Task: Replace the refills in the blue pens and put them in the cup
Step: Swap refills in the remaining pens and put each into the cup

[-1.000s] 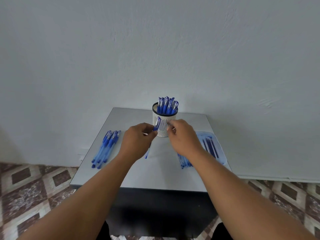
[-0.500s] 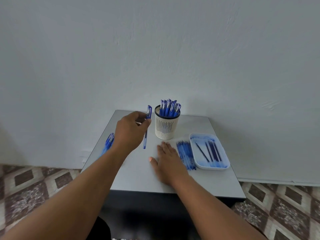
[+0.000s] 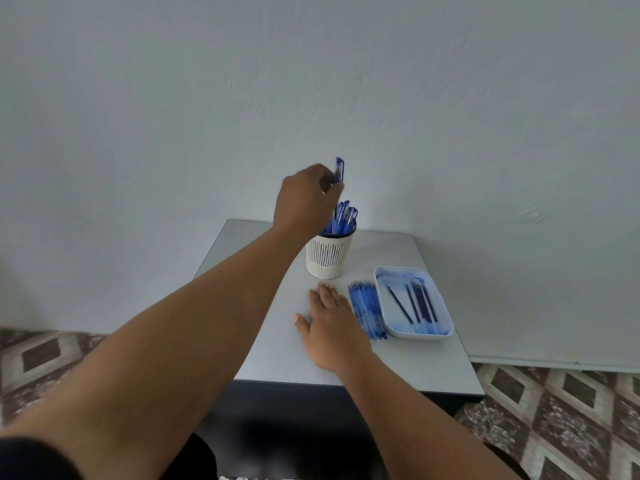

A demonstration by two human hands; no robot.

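Note:
My left hand point(image 3: 304, 200) is raised above the white slotted cup point(image 3: 327, 254) and grips a blue pen point(image 3: 339, 171) upright, its lower end hidden among the several blue pens point(image 3: 344, 218) standing in the cup. My right hand point(image 3: 330, 327) lies flat, palm down, on the grey table point(image 3: 398, 251), fingers apart and holding nothing. Just right of it lies a bunch of blue refills point(image 3: 367, 308). A white tray point(image 3: 443, 332) with several dark refills sits beyond them. My left arm covers the left part of the table.
The table stands against a plain pale wall point(image 3: 415, 98). Patterned brown floor tiles point(image 3: 561, 410) show on both sides below the table's front edge.
My left hand lifted the pen from beside the cup to above its mouth. My right hand stayed flat on the table. The view has shifted left.

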